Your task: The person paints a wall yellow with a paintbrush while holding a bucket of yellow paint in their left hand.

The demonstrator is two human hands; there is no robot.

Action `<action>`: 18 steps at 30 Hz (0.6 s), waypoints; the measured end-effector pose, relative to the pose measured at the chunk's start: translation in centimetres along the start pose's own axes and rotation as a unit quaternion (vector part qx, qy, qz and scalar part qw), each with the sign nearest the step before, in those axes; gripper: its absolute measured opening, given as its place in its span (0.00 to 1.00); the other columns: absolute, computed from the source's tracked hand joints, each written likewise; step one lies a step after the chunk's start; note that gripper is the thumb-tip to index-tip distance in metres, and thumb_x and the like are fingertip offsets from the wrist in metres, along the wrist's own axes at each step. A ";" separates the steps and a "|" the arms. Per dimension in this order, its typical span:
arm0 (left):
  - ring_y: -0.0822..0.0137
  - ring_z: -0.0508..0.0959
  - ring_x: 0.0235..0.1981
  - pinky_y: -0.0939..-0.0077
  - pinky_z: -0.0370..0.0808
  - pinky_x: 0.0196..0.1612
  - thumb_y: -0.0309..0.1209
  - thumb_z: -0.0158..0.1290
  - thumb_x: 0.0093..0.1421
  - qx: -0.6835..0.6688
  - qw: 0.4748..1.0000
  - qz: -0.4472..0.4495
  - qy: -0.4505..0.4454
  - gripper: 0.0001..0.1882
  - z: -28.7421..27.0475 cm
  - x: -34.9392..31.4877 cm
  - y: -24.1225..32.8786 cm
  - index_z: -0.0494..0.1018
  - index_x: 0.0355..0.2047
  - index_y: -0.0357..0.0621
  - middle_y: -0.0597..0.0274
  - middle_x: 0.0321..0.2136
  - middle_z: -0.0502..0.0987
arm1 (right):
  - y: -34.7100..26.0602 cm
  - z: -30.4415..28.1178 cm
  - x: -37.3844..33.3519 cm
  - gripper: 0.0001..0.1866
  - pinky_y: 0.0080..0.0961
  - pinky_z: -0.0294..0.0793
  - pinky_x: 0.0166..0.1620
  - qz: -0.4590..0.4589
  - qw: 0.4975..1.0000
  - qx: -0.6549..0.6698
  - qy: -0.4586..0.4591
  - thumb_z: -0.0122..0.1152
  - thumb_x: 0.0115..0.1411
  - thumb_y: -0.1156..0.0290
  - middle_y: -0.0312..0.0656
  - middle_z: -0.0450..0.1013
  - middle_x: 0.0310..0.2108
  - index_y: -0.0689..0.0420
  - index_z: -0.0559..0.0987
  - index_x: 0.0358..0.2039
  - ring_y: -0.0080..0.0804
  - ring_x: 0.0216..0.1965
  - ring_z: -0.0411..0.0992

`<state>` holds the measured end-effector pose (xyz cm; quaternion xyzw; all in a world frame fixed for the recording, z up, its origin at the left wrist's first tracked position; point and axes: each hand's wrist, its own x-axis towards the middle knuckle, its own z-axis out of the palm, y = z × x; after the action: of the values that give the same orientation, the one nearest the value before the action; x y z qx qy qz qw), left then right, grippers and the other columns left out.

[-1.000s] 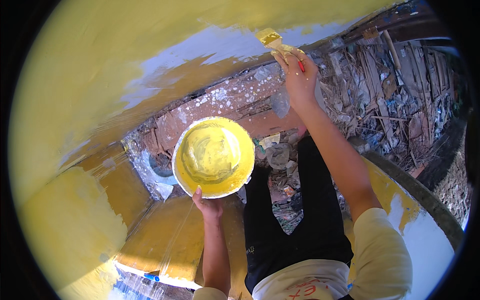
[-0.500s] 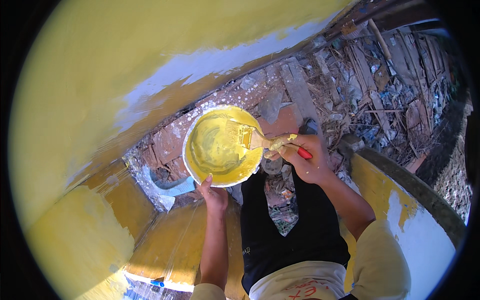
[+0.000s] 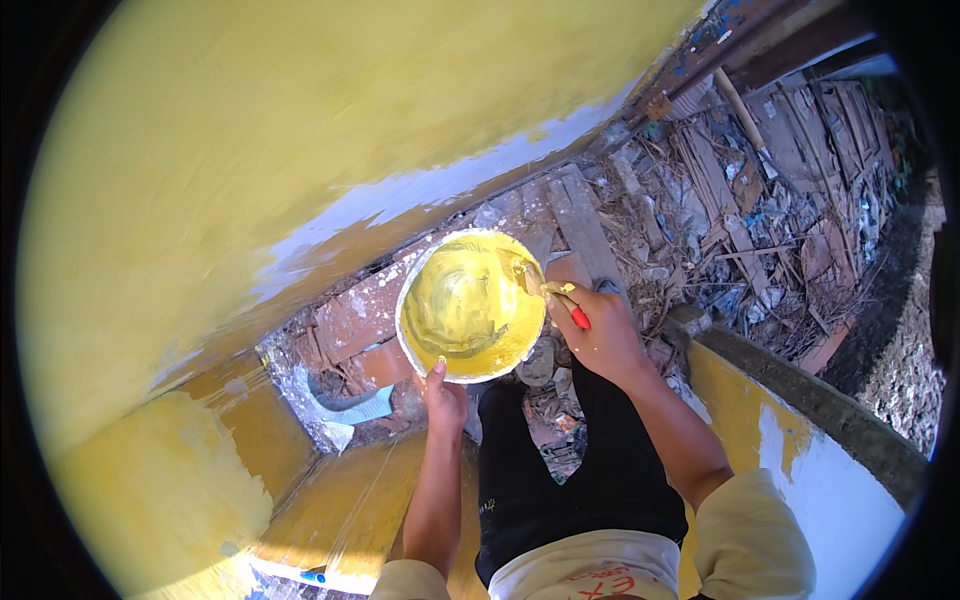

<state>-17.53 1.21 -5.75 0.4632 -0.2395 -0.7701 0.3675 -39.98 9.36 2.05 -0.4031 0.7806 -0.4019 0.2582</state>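
Note:
My left hand (image 3: 444, 398) grips the near rim of a round paint bucket (image 3: 462, 362), its thumb over the edge. Yellow paint (image 3: 465, 295) coats the bucket's inside walls and bottom. In my right hand (image 3: 605, 335) is a paintbrush (image 3: 550, 290) with a red-tipped handle, closed in my fingers at the bucket's right rim. The brush head dips inside against the right inner wall, its bristles mostly hard to tell from the paint. Yellow smears mark the handle and my fingers.
A wall (image 3: 250, 150) with yellow paint and a pale bare strip along its foot runs up the left. Boards and rubbish (image 3: 720, 220) litter the ground at right. A low wall (image 3: 790, 400) stands right of me; a light-blue curved piece (image 3: 355, 405) lies left of the bucket.
The brush has tipped down from lying flat over the bucket to its right inner wall, and my right hand has shifted slightly left. The bucket appears a little further right and lower.

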 end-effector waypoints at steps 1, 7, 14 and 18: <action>0.60 0.67 0.51 0.61 0.63 0.54 0.31 0.50 0.52 -0.002 1.000 -0.003 -0.005 0.27 0.2 0.3 -0.4 0.59 0.53 0.38 0.56 0.49 0.67 | 0.4 0.0 0.3 0.09 0.29 0.68 0.25 0.006 0.999 0.020 0.025 0.56 0.54 0.74 0.48 0.71 0.19 0.64 0.75 0.35 0.42 0.21 0.72; 0.61 0.65 0.53 0.62 0.61 0.55 0.33 0.49 0.54 -0.012 0.999 -0.034 0.012 0.28 1.6 2.4 -2.9 0.57 0.55 0.42 0.56 0.51 0.65 | 3.9 1.0 2.0 0.09 0.25 0.70 0.27 0.032 0.989 0.105 0.099 0.59 0.52 0.74 0.46 0.73 0.22 0.64 0.76 0.33 0.35 0.22 0.73; 0.60 0.60 0.57 0.59 0.57 0.57 0.44 0.45 0.56 0.031 0.998 -0.025 0.053 0.31 1.1 3.6 -2.8 0.54 0.57 0.45 0.59 0.55 0.60 | 7.3 0.3 6.3 0.12 0.22 0.73 0.35 -0.079 0.979 0.131 0.132 0.58 0.54 0.76 0.45 0.76 0.31 0.64 0.76 0.39 0.27 0.30 0.75; 0.60 0.59 0.57 0.57 0.58 0.56 0.47 0.44 0.55 0.075 0.995 -0.007 0.061 0.33 -0.1 3.9 -2.5 0.52 0.58 0.49 0.60 0.56 0.58 | 13.2 -0.1 12.9 0.12 0.26 0.75 0.35 -0.281 0.927 -0.017 0.247 0.58 0.53 0.79 0.49 0.75 0.33 0.64 0.75 0.40 0.36 0.32 0.76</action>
<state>-19.45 -0.30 -9.70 0.5369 -0.2704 -0.7229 0.3408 -52.63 3.29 -9.94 -0.4981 0.6811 -0.5316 -0.0734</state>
